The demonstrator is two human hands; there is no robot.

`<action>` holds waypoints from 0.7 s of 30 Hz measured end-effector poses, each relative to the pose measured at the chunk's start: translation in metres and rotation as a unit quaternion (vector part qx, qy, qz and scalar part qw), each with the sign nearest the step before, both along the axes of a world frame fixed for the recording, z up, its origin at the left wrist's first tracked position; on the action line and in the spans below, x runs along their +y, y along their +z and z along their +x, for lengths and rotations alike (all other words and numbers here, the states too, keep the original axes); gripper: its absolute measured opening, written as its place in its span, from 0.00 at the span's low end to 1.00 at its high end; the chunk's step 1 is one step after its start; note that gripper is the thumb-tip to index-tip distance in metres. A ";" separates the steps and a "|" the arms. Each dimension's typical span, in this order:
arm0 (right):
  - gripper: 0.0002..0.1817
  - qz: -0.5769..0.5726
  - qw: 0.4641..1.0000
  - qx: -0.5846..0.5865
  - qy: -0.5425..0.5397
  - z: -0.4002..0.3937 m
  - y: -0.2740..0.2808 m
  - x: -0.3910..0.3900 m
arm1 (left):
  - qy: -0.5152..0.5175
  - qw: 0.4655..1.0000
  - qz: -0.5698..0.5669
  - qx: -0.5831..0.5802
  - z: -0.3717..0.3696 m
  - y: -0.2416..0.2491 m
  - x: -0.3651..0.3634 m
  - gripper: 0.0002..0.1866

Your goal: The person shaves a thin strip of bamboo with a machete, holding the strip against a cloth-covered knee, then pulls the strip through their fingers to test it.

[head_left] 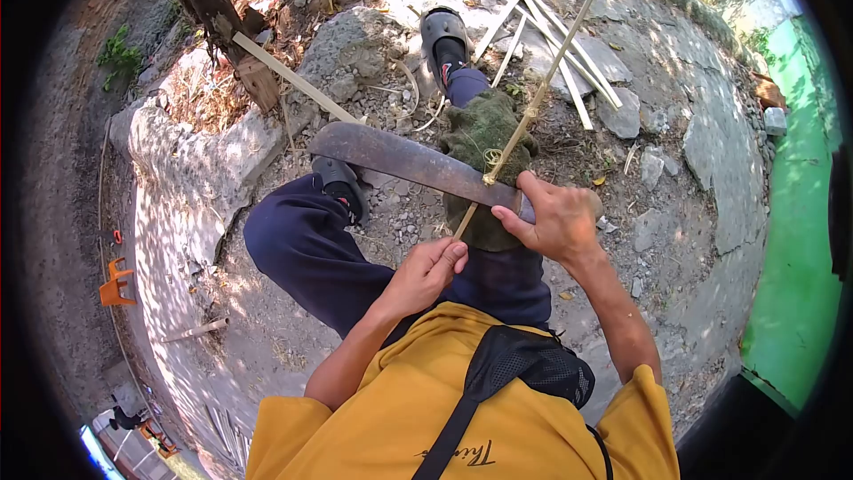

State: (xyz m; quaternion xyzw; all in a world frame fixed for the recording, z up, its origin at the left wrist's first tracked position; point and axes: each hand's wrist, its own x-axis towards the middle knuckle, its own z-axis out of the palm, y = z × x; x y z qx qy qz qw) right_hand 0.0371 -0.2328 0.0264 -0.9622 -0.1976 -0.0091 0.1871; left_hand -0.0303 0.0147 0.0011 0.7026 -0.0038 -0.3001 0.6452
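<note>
Shirt [355, 413]: yellow, closest to the camera, on the body side of the pad. Keep it well back from the edge, lol.
Legs [306, 231]: one bent out left of the pad, the other running under it. Good steady base if you don't let that knee wobble.
Strip [548, 80]: long and thin, slanting across the pad, far end up and to the right. Try to keep it straight where it meets the steel, and ease off at the lumpy joints.
Knife [391, 153]: lying across the pad and over the strip, tip out past the pad's left side. I'd hold one shallow angle; too steep and it'll probably dig in.
Pad [484, 129]: green cloth over the leg. Keep it bunched under the contact spot.
Right hand [564, 218]: closed round the knife at the pad's right edge, thumb along the blade. Light, even pressure imo.
Left hand [426, 274]: thumb and finger pinched shut on the strip's near end, body side of the pad. Smooth straight pulls, no jerks.
Shavings [491, 158]: small curls above the pad, at the blade's far edge. Clear them if they bunch up.
</note>
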 end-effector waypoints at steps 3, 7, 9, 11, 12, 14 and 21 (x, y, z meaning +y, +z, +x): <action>0.30 0.055 0.998 -0.015 0.002 0.003 -0.009 -0.002 | 0.006 0.995 -0.050 0.083 0.008 -0.005 -0.002 0.20; 0.30 0.036 0.999 -0.002 0.011 0.003 -0.004 -0.005 | 0.020 0.994 -0.074 0.081 0.023 -0.003 -0.021 0.20; 0.30 0.006 1.000 0.004 0.013 0.004 -0.001 -0.005 | 0.024 0.993 -0.080 0.083 0.015 -0.005 -0.021 0.21; 0.30 0.014 1.000 0.008 0.004 0.004 -0.001 -0.005 | 0.028 0.993 -0.085 0.082 0.004 -0.009 -0.016 0.22; 0.30 0.026 1.000 0.010 -0.004 0.004 -0.001 -0.003 | 0.026 0.992 -0.096 0.081 -0.004 -0.012 -0.010 0.22; 0.29 0.028 1.000 0.010 -0.006 0.003 -0.003 0.001 | 0.023 0.993 -0.095 0.069 -0.010 -0.022 -0.003 0.22; 0.30 0.014 1.000 0.010 0.021 0.001 0.000 0.004 | 0.023 0.999 -0.020 0.033 0.020 -0.001 -0.016 0.22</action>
